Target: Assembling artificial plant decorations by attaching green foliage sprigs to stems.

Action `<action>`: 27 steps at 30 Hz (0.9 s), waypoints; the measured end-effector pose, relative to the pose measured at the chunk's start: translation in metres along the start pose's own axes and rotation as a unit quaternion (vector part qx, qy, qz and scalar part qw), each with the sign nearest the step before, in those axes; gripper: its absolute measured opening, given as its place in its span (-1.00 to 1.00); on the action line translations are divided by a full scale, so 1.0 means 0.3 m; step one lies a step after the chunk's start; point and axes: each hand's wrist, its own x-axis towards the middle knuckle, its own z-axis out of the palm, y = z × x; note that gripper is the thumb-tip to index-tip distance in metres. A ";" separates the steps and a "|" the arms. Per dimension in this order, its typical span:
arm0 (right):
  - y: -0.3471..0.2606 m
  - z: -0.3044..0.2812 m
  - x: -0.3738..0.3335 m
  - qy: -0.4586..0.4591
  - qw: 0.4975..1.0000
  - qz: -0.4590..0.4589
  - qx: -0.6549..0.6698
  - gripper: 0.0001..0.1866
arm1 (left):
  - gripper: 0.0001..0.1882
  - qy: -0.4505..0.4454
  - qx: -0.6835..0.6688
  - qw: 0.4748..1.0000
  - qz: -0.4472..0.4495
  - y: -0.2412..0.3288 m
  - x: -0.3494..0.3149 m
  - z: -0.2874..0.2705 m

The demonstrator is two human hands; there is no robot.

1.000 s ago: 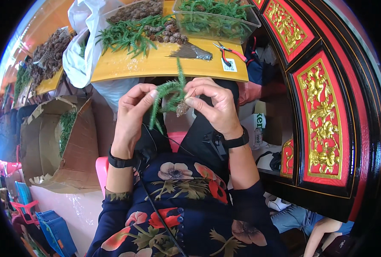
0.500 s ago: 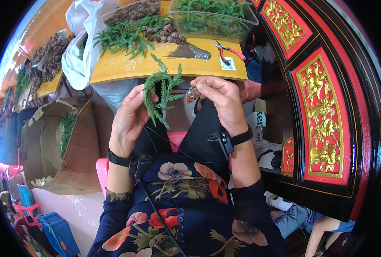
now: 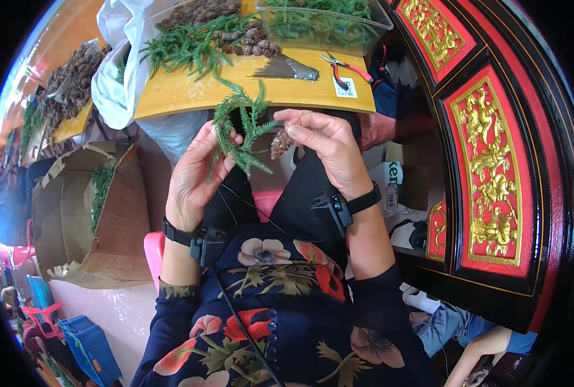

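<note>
A feathery green sprig (image 3: 251, 132) and a scaly brown pine cone (image 3: 280, 145) hung before the smooth yellow bench (image 3: 293, 95).
The left hand (image 3: 197, 169) held the curling sprig in bent fingers; the right hand (image 3: 331, 146) pinched the tapered cone — fingers narrow — and red-handled pliers (image 3: 346, 65) lay on the bench.

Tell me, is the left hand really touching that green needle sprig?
Touching. The head view shows the left hand gripping the green needle sprig, holding it up off the yellow table.
</note>
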 end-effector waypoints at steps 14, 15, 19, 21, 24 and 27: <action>-0.066 -0.004 -0.031 -0.069 0.965 -0.043 -0.251 -0.90 | -0.61 0.080 0.262 0.942 0.196 -0.092 0.015 0.113; -0.080 -0.011 -0.036 -0.082 0.957 -0.046 -0.273 -0.90 | -0.58 0.097 0.356 0.889 0.272 -0.086 0.013 0.130; -0.067 -0.030 -0.047 -0.141 0.911 -0.133 -0.365 -0.91 | -0.64 0.093 0.626 0.695 0.342 -0.073 -0.012 0.209; -0.073 -0.024 -0.052 -0.152 0.906 -0.130 -0.374 -0.91 | -0.67 0.074 0.667 0.667 0.323 -0.078 -0.016 0.205; -0.079 -0.023 -0.056 -0.172 0.892 -0.128 -0.397 -0.90 | -0.75 0.029 0.740 0.607 0.288 -0.087 -0.013 0.182; -0.066 -0.033 -0.058 -0.149 0.870 -0.148 -0.447 -0.91 | -0.80 0.043 0.684 0.714 0.147 -0.090 -0.017 0.148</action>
